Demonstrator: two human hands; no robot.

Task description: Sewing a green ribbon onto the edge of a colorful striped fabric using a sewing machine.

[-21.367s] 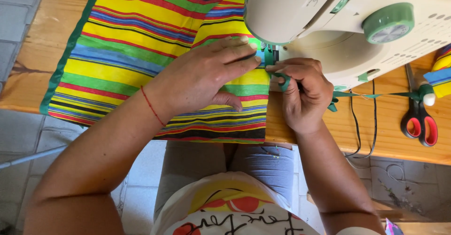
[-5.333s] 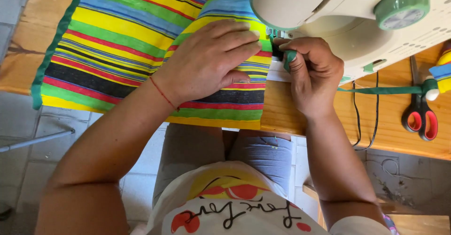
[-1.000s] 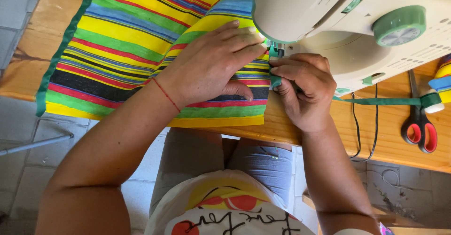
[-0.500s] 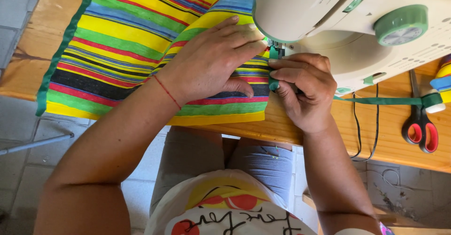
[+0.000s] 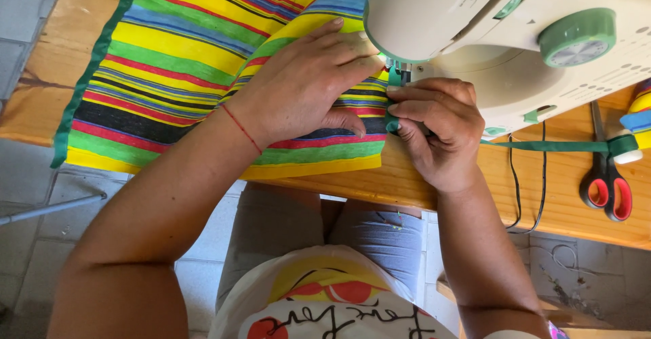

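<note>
Both hands, left hand [image 5: 305, 81] and right hand [image 5: 437, 132], press striped cloth [image 5: 176, 54] under the white sewing machine [image 5: 502, 41].

needle hidden behind fingers [image 5: 407, 95], scissors [image 5: 605, 183] partly covered

A: Type of place?
B: Sewing workstation. Sewing machine [image 5: 515, 41] above the hands, striped fabric [image 5: 183, 61] on a wooden table [image 5: 542, 196], scissors [image 5: 605, 183] to the right, tiled floor [image 5: 41, 244] below.
</note>
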